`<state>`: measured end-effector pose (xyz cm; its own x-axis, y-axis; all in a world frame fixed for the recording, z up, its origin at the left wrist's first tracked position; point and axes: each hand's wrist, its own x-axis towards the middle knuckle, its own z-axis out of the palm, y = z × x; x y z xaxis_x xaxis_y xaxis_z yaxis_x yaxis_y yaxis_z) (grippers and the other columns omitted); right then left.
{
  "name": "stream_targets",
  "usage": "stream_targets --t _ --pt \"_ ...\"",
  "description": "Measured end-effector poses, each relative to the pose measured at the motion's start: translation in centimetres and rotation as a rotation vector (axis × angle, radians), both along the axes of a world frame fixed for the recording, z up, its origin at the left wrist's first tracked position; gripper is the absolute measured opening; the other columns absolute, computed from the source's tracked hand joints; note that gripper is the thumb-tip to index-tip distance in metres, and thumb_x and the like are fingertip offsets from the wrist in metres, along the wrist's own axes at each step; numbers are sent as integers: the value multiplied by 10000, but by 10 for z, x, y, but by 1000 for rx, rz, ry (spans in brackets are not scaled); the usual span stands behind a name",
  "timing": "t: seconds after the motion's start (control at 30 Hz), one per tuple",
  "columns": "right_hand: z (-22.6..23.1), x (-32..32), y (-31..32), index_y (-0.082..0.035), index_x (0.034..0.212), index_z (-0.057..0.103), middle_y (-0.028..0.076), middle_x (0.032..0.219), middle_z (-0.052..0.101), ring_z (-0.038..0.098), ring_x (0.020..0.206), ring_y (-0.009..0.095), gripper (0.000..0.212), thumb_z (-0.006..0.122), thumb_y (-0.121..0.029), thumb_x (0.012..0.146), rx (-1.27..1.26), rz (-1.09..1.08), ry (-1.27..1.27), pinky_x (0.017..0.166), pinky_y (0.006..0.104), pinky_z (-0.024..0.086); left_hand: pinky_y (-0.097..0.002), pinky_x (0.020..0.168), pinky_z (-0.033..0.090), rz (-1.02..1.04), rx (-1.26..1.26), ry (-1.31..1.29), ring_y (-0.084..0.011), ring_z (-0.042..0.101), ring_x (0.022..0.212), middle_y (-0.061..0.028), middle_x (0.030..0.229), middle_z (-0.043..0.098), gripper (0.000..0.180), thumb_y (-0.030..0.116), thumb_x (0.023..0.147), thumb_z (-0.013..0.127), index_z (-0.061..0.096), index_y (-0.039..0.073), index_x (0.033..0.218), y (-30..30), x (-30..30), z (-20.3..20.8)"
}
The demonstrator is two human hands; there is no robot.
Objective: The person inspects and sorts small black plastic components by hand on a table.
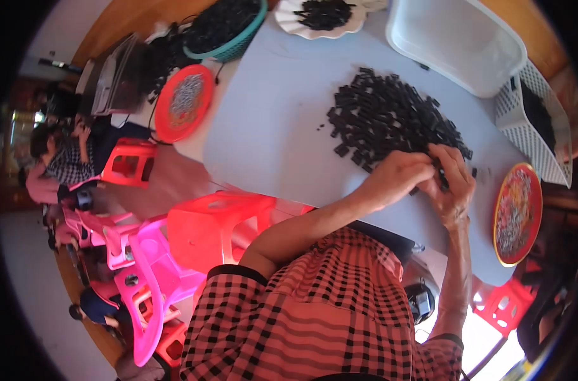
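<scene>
- Hands meet at the near edge of the pile of black pieces (390, 114), probably because working right there keeps fresh pieces within easy reach
- Left hand (398, 179) comes in across the body, its fingers bent and narrow against the right hand's; whether they pinch a piece I cannot tell
- Right hand (453, 190) curls toward the left one, thumb and fingers bent around a narrow, dark space; something black shows there, but I cannot tell if it is held or lies behind
- Black pieces, short and stubby, lie loose in one heap on the pale tabletop (263, 127), spread low, perhaps so that single ones can be picked out easily
- Red plate with a yellow edge (536, 203) sits just beside the right forearm, full of small silvery bits (513, 238); its raised rim likely stops them scattering
- White tub (457, 47) stands beyond the heap, with the white basket (507, 109) of dark stuff beside it, both seemingly set aside to leave working room
- Scalloped white dish (291, 24) at the far edge carries more dark pieces, apparently kept apart from the heap
</scene>
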<state>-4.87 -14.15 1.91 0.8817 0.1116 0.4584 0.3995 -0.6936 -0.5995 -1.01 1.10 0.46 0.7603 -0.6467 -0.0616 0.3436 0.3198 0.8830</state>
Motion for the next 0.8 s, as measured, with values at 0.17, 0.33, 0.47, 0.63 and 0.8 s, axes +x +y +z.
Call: stream_targets --t 0.17,0.33,0.47,0.63,0.8 --pt "-2 -2 4 32 1084 602 145 979 603 592 801 250 482 733 -289 748 11 -9 -36 704 308 483 -211 583 355 -14 -59 30 -50 479 659 2 708 582 244 178 912 486 603 10 781 2 -7 -2" --pt "2 -2 4 53 1080 592 159 922 609 593 805 282 398 685 -210 795 1 -42 -69 711 335 483 -212 534 298 27 -124 119 -43 395 608 22 656 499 233 185 889 500 581 38 727 -10 -6 0" --pt "2 -1 6 52 1058 598 160 913 607 588 783 297 344 670 -141 783 -46 -66 -103 691 351 482 -208 508 279 14 -102 155 -35 372 590 40 650 474 223 175 889 494 587 54 726 -10 -4 7" --pt "2 -3 11 52 1044 599 165 914 606 584 787 312 305 634 -64 764 -152 -82 -234 691 376 477 -200 503 274 72 -105 165 -31 365 586 53 655 472 214 180 891 492 608 66 753 -18 -7 -1" --pt "-3 -6 7 41 1042 601 176 933 609 595 834 328 311 643 -76 757 -125 -78 -174 727 381 482 -218 512 301 19 -67 206 -40 391 602 41 667 476 213 147 894 472 596 57 746 -16 -5 0"
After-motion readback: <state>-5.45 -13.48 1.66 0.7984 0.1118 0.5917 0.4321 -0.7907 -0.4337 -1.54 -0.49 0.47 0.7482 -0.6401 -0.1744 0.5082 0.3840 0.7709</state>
